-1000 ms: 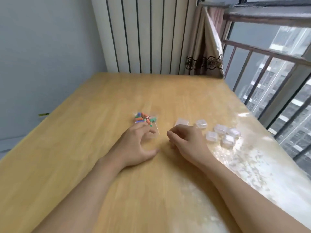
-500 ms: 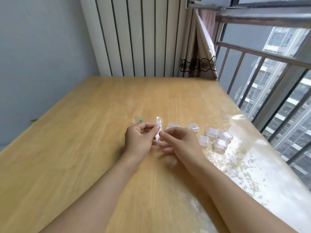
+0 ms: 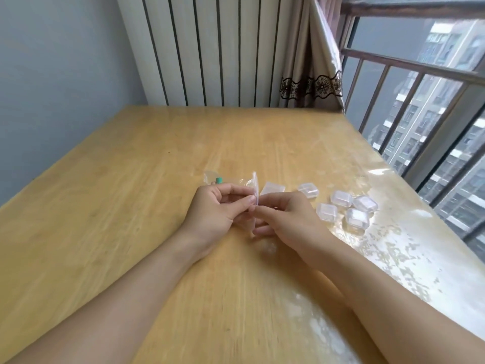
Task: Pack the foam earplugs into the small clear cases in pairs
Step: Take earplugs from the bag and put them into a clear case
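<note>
My left hand and my right hand meet above the middle of the wooden table. Together they pinch a small clear case, held on edge between the fingertips. Behind my left hand lies a clear plastic bag with a green earplug showing; the other earplugs are hidden by the hand. Several small clear cases lie to the right: one just behind my right hand, another beyond it, and a cluster nearer the window.
A white radiator and a curtain stand behind the table's far edge. Window bars run along the right side. A glossy clear cover reflects light on the table's right part.
My left hand left the bag of earplugs and rose to meet my right hand. Both now hold one clear case up off the table. The view tilted slightly.
</note>
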{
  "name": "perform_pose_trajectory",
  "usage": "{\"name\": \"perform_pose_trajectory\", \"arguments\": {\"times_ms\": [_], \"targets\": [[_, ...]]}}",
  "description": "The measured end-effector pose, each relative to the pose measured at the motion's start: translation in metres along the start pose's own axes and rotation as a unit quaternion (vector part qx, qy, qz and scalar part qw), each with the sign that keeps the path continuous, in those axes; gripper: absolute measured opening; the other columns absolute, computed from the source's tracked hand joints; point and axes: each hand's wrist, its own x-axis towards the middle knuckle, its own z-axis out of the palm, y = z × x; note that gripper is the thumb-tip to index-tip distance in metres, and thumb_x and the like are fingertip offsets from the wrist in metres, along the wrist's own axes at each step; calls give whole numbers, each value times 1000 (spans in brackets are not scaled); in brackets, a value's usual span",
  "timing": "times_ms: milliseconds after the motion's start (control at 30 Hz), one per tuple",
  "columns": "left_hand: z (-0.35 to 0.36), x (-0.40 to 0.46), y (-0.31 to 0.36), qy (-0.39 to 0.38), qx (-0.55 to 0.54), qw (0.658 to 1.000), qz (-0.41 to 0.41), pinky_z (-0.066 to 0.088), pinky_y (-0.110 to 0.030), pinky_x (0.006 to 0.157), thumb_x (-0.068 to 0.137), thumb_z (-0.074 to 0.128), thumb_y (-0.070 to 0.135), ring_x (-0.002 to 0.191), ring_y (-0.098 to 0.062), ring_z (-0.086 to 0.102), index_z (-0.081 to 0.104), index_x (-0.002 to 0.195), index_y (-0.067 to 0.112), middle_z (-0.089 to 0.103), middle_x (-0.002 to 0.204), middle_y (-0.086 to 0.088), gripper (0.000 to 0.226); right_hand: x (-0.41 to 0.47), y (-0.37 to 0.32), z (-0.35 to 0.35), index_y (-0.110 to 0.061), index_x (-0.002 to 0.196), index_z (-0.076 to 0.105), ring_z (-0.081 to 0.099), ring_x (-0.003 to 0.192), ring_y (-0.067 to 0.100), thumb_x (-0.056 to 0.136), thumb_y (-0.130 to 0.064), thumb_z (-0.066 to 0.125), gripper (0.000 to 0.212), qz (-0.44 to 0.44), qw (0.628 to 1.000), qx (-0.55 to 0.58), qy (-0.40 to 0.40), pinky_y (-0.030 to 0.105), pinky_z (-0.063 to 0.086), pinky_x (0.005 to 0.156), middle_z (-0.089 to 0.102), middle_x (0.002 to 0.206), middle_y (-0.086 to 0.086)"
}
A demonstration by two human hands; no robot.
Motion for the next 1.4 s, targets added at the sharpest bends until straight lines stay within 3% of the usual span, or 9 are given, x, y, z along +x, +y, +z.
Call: {"name": "perform_pose_trajectory", "arguments": {"times_ms": [167, 300, 400, 533, 867, 967, 1167, 1267, 1400], "targets": [[1, -1, 0, -3, 3, 1000, 5, 58, -23, 66, 86, 75, 2, 71, -17, 72, 74, 98, 2, 76, 81, -15, 12, 0, -5, 0, -4, 89, 78, 58, 58, 10, 96, -16, 63, 21, 12, 999, -36, -12, 25, 59, 66, 58, 69, 6], [3, 0, 0, 15, -23, 1000, 10, 61, -27, 71, 86, 75, 2, 74, -21, 74, 71, 102, 1, 77, 84, -19, 17, 0, 0, 5, -8, 97, 74, 68, 58, 18, 88, -14, 73, 11, -13, 997, -2, 73, 43, 65, 67, 67, 70, 8], [2, 0, -1, 26, -30, 999, 7, 62, -26, 71, 86, 75, 2, 74, -20, 75, 72, 100, 1, 77, 82, -17, 14, -1, 4, 9, -4, 89, 69, 73, 62, 20, 83, -11, 79, 14, -29, 991, 23, 127, 40, 64, 60, 72, 74, 12], [3, 0, -1, 28, -25, 999, 3, 56, -17, 62, 87, 74, 0, 64, -12, 73, 71, 101, 0, 76, 76, -11, 15, 1, 4, 7, 1, 83, 74, 75, 66, 22, 85, -4, 75, 6, -17, 991, 61, 114, 33, 62, 62, 76, 75, 18], [2, -3, -2, 37, 17, 999, 37, 58, -19, 65, 85, 76, 0, 66, -13, 73, 71, 107, 6, 76, 76, -9, 23, 0, 1, 1, 8, 100, 75, 77, 88, 37, 88, 0, 74, 14, -9, 994, 104, 23, 38, 64, 79, 77, 91, 25], [2, -3, -2, 35, 36, 998, 43, 57, -18, 65, 86, 76, 0, 66, -12, 74, 70, 107, 7, 76, 76, -7, 23, -1, -1, 2, 6, 96, 76, 78, 83, 33, 90, -2, 71, 11, -2, 996, 82, 30, 36, 64, 75, 78, 87, 22], [4, -4, -2, 39, 106, 992, 63, 63, -30, 71, 85, 76, 0, 68, -21, 76, 67, 106, 7, 76, 79, -9, 24, -5, -1, 6, -7, 69, 75, 73, 54, 25, 85, -8, 68, 17, -71, 981, -139, 117, 37, 63, 54, 73, 58, 9], [6, -4, -2, 60, 149, 985, 61, 63, -34, 66, 85, 76, 3, 62, -22, 74, 68, 98, 6, 75, 75, -12, 16, -5, -2, 4, -1, 70, 71, 68, 45, 22, 85, -4, 67, 15, -56, 984, -119, 116, 28, 53, 41, 72, 60, 15], [6, -4, -1, 48, 205, 976, 54, 54, -28, 50, 89, 69, 7, 52, -17, 65, 74, 82, 4, 69, 60, -8, 9, -2, -1, 4, 1, 75, 71, 69, 54, 22, 88, -4, 67, 14, -27, 993, -65, 92, 28, 55, 50, 73, 70, 20]]}}
